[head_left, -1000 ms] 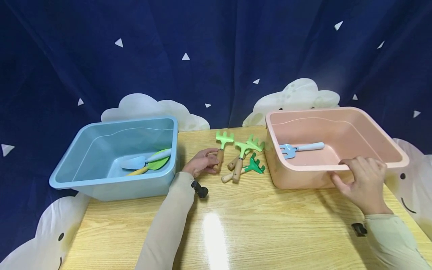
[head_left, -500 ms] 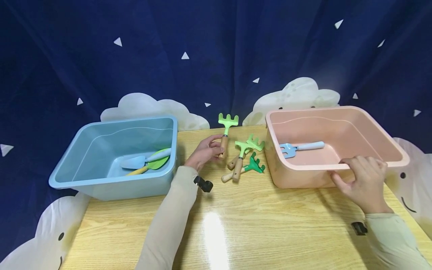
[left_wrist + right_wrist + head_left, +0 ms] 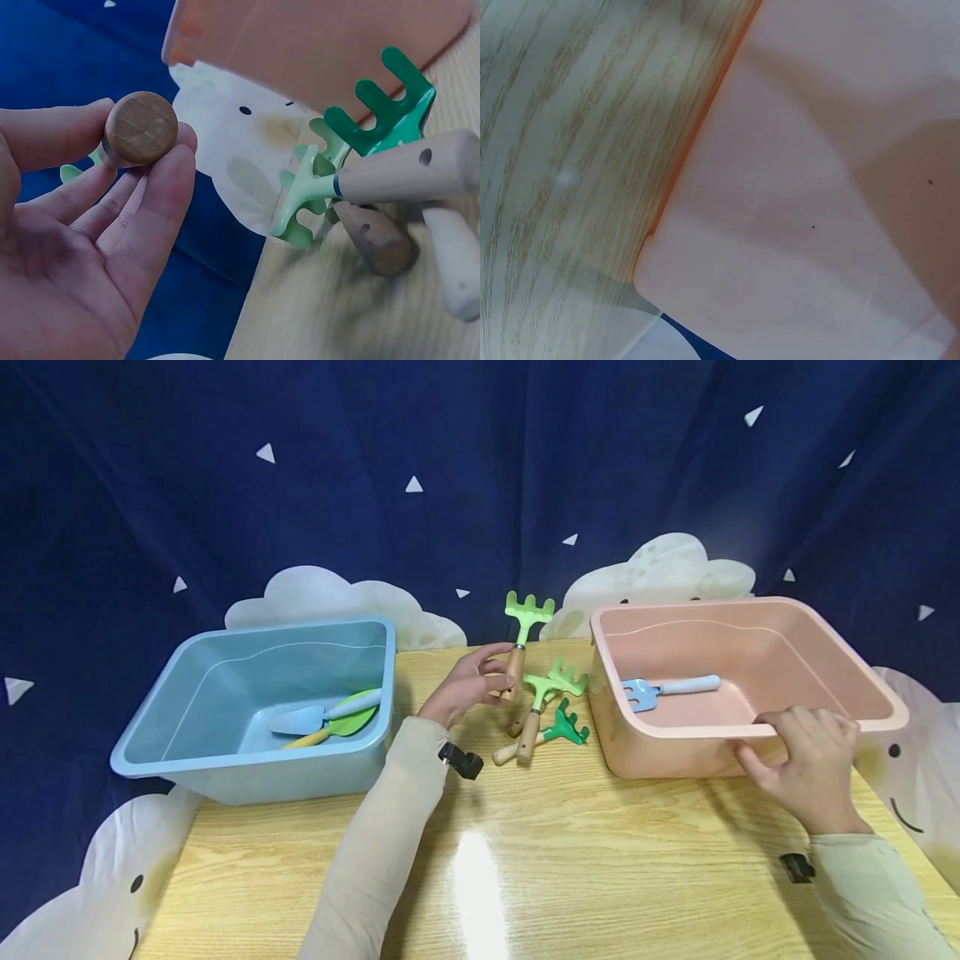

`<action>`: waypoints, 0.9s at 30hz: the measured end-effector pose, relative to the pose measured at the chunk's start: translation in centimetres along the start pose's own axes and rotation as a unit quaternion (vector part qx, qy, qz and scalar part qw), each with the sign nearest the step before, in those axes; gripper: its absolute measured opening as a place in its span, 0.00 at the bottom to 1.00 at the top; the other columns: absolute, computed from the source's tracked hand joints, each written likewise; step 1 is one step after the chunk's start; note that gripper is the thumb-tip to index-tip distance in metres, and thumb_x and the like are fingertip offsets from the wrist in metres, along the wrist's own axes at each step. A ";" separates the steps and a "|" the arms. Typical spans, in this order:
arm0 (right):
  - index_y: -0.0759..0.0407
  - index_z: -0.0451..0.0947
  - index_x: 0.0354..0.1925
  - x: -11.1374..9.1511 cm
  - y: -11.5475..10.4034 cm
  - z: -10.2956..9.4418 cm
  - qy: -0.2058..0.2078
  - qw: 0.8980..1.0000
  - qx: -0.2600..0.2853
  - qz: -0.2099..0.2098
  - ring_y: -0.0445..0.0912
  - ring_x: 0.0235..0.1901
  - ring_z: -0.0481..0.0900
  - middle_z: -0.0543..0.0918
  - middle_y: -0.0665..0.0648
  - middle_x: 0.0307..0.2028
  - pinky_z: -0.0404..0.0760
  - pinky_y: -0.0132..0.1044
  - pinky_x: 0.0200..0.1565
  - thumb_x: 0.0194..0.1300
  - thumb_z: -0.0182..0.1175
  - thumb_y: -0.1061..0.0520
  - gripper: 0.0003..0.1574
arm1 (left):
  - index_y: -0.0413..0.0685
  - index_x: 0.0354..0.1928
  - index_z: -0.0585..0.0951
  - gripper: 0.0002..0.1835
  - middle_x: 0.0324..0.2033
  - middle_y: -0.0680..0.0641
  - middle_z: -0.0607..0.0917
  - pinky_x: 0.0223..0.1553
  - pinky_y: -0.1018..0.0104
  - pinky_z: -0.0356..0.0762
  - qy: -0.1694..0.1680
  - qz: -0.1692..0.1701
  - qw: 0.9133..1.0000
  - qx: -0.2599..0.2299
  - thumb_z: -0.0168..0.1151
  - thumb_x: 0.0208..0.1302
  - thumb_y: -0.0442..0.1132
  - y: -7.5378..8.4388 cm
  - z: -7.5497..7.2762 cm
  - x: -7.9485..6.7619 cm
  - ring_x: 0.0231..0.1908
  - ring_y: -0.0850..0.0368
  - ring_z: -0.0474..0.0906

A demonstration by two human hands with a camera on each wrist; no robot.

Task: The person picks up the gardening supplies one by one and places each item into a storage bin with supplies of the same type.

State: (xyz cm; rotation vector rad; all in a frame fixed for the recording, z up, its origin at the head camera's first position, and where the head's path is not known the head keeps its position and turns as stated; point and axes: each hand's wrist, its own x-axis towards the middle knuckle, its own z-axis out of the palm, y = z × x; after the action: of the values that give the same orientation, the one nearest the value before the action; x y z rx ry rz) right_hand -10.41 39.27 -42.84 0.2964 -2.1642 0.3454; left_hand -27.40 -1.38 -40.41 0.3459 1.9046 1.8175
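Observation:
My left hand (image 3: 471,683) pinches a light green hand rake (image 3: 528,612) by its wooden handle (image 3: 141,127), tines up, raised over the table. Just right of it lies a small pile: a light green rake (image 3: 537,687) on top, another light green rake (image 3: 567,677) under it, and a dark green rake (image 3: 566,725) with a pale handle. My right hand (image 3: 808,766) grips the front rim of the pink bin (image 3: 697,734), thumb outside. Inside that bin lies a blue hand fork (image 3: 670,687). The right wrist view holds only the bin's wall and the table.
At the left stands a blue bin (image 3: 255,774) holding a blue trowel (image 3: 298,721) and a green trowel (image 3: 351,724) with a yellow handle. Both bins rest on the wooden table (image 3: 585,860). A dark blue curtain (image 3: 480,460) hangs behind.
My left hand has lifted the light green rake off the table and carried it up and to the right. The right hand stays on the pink bin's rim.

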 end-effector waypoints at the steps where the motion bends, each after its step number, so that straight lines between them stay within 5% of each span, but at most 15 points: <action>1: 0.67 0.79 0.33 0.0 0.0 0.0 0.000 1.000 0.000 0.000 0.65 0.34 0.69 0.79 0.66 0.26 0.56 0.62 0.46 0.59 0.54 0.27 0.42 | 0.55 0.72 0.67 0.33 0.59 0.37 0.79 0.48 0.47 0.84 -0.002 -0.001 1.000 0.001 0.59 0.66 0.29 0.1 0.1 0.1 0.47 0.47 0.82; 5: 0.67 0.78 0.32 -0.1 0.0 0.0 0.000 1.000 -0.001 0.002 0.65 0.34 0.69 0.78 0.66 0.26 0.56 0.63 0.46 0.59 0.53 0.27 0.42 | 0.54 0.72 0.67 0.33 0.59 0.38 0.79 0.54 0.41 0.80 -0.008 -0.002 1.000 -0.001 0.59 0.66 0.28 0.7 0.4 0.3 0.47 0.49 0.82; 11: 0.68 0.78 0.33 -0.1 0.0 -0.4 0.000 1.000 -0.002 0.007 0.66 0.35 0.69 0.79 0.67 0.26 0.57 0.61 0.48 0.60 0.53 0.25 0.44 | 0.55 0.72 0.66 0.33 0.60 0.40 0.79 0.45 0.54 0.85 -0.018 0.018 1.000 0.005 0.60 0.66 0.29 2.6 1.5 0.7 0.44 0.55 0.82; 16: 0.67 0.79 0.33 -0.2 -0.1 -0.4 0.001 1.000 -0.003 0.009 0.66 0.35 0.69 0.79 0.67 0.27 0.56 0.57 0.50 0.59 0.53 0.25 0.45 | 0.56 0.72 0.67 0.32 0.59 0.40 0.80 0.48 0.48 0.84 -0.034 0.038 0.999 0.001 0.59 0.67 0.29 4.3 2.8 0.7 0.48 0.46 0.83; 27: 0.67 0.79 0.32 -0.1 0.1 0.1 0.018 1.000 0.004 -0.005 0.66 0.33 0.69 0.79 0.67 0.26 0.56 0.60 0.46 0.59 0.54 0.27 0.43 | 0.59 0.71 0.69 0.34 0.60 0.42 0.82 0.37 0.62 0.83 -0.055 0.049 0.996 0.052 0.61 0.66 0.30 7.5 4.1 1.5 0.43 0.53 0.83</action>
State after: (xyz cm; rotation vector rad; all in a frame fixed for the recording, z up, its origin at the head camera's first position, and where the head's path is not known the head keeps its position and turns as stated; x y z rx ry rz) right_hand -10.42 39.31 -42.96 0.3042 -2.1247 0.3518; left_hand -27.67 3.52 -33.28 0.5721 1.9404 1.7260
